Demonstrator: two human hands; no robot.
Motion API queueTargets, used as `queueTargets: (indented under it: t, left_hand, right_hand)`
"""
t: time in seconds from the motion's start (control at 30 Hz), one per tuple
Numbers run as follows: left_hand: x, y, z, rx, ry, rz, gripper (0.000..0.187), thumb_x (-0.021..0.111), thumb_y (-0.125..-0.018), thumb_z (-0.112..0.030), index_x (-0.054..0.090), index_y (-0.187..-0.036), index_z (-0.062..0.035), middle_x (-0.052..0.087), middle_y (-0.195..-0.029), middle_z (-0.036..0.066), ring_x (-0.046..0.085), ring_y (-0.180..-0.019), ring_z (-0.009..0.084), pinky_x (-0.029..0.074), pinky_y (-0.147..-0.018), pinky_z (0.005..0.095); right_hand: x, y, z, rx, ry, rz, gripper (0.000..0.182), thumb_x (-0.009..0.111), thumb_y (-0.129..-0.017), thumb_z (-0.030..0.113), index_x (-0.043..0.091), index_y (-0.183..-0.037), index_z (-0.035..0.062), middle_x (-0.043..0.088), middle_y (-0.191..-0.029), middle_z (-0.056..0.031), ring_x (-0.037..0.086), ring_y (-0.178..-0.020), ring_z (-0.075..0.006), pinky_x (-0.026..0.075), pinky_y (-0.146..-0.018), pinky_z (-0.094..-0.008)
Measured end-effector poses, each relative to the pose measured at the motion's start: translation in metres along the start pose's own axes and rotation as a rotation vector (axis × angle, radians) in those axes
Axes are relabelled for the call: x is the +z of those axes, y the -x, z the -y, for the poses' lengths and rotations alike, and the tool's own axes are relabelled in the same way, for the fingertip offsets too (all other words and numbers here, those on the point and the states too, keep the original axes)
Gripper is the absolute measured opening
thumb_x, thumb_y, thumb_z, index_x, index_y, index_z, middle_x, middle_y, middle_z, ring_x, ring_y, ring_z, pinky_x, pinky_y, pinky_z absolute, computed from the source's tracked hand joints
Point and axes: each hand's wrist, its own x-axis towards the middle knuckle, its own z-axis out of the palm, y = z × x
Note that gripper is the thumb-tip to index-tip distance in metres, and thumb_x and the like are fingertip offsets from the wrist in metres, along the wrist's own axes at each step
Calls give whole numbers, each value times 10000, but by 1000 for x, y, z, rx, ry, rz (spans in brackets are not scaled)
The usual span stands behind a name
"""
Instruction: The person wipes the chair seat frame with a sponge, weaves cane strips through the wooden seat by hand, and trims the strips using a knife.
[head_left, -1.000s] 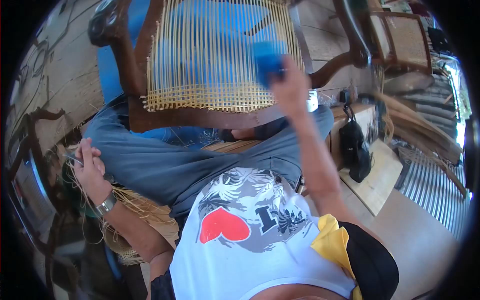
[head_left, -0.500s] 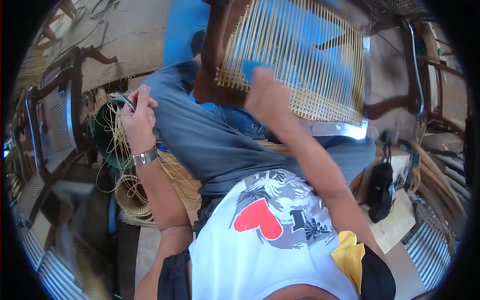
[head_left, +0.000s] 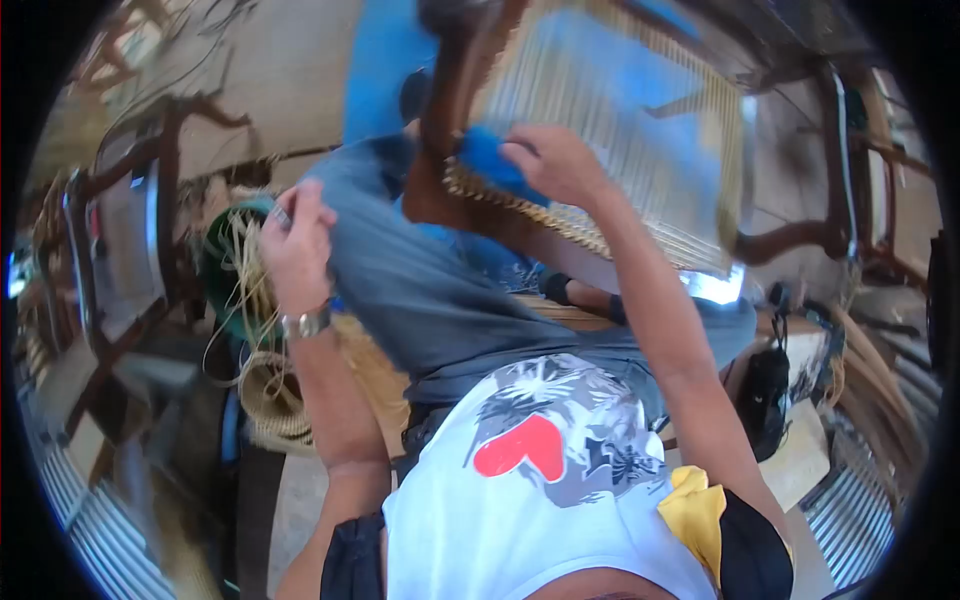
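Right hand (head_left: pixel 555 165) has slid left along the chair frame (head_left: pixel 440 170), fingers clenched on a blue cloth (head_left: pixel 487 160); left hand (head_left: pixel 297 240), barely shifted, stays grasping cane strands (head_left: pixel 245 265).

Bright daylight fills the scene, strongest at the upper left, where the wall (head_left: pixel 290 70) is washed pale. A hard glint flares off the metal strip (head_left: pixel 720 285) below the cane seat (head_left: pixel 620 130). The fisheye lens bends everything toward a black circular border. Motion blur smears the seat's strands, the right hand (head_left: pixel 555 165) and the left hand (head_left: pixel 298 245); the shirt (head_left: pixel 530 470) below is sharper.
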Motion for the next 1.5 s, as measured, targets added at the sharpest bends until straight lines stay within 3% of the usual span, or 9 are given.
queueTargets:
  t: [0.27, 0.5, 0.67, 0.97, 1.1, 1.23, 1.3, 1.37, 1.5]
  left_hand:
    - [3, -15, 9, 81, -1, 57, 239, 665, -995, -295, 667, -1051, -63, 583, -693, -24, 350, -419, -11, 225, -361, 183]
    - [12, -8, 0, 89, -6, 0, 218, 657, -1000, -265, 661, -1050, -53, 592, -687, -6, 330, -393, 2, 212, -354, 188]
    - [23, -2, -9, 32, 6, -37, 179, 666, -991, -234, 658, -986, -55, 591, -655, -11, 327, -403, -11, 197, -360, 183]
    - [25, 0, -8, 65, 9, 8, 207, 667, -995, -252, 639, -1037, -51, 605, -691, -2, 314, -407, -12, 192, -374, 185]
    - [29, 2, -15, 22, -32, -50, 225, 653, -1004, -249, 643, -1060, -31, 601, -702, -6, 313, -417, -16, 194, -385, 180]
    - [23, 1, -11, 64, -49, -5, 238, 640, -1012, -242, 651, -1085, -16, 608, -711, -1, 322, -426, -23, 196, -384, 180]
    - [21, -2, -10, 73, -23, 2, 239, 639, -1013, -241, 656, -1082, -13, 612, -715, 2, 322, -424, -23, 196, -383, 181]
    - [18, -5, -9, 70, 14, 24, 240, 641, -1012, -243, 662, -1073, -12, 615, -717, 4, 321, -421, -21, 196, -381, 182]
    - [20, -8, -5, 94, -23, 4, 244, 664, -997, -270, 674, -1056, -33, 611, -701, 7, 329, -417, -18, 193, -379, 180]
  right_hand:
    - [-32, -20, 0, 35, 381, -53, 441, 787, -798, 443, 706, -1013, 67, 713, -945, -178, 678, -889, -381, 529, -789, -453]
    - [-148, 75, -63, 210, -293, -377, 438, 784, -824, 374, 682, -1056, 17, 701, -972, -123, 660, -881, -224, 515, -794, -376]
    - [-167, 147, -173, 877, 260, -582, 490, 756, -841, 376, 651, -1148, 8, 720, -1062, -205, 697, -1013, -349, 526, -877, -443]
    - [-141, -75, -88, -69, 587, -691, 321, 748, -838, 252, 643, -1105, 107, 657, -1099, -115, 606, -1077, -373, 492, -878, -530]
    - [-109, -143, -89, -15, 813, -725, 379, 718, -889, 277, 649, -1218, 103, 664, -1177, -134, 599, -1154, -343, 497, -924, -492]
    - [-122, -94, -45, -313, 547, -987, 239, 654, -920, 135, 624, -1140, 45, 657, -1001, -138, 641, -895, -313, 500, -768, -416]
    - [-108, -25, -41, -46, 250, -524, 413, 694, -935, 295, 643, -1264, 50, 684, -1180, -188, 633, -1148, -349, 504, -964, -456]
    - [-85, 35, -57, -57, 104, -376, 412, 670, -949, 262, 608, -1286, 32, 691, -1046, -215, 660, -1007, -411, 527, -868, -483]
    - [-39, 124, -68, -26, 409, -445, 406, 716, -903, 272, 632, -1221, 35, 646, -1181, -165, 609, -1123, -364, 477, -933, -475]
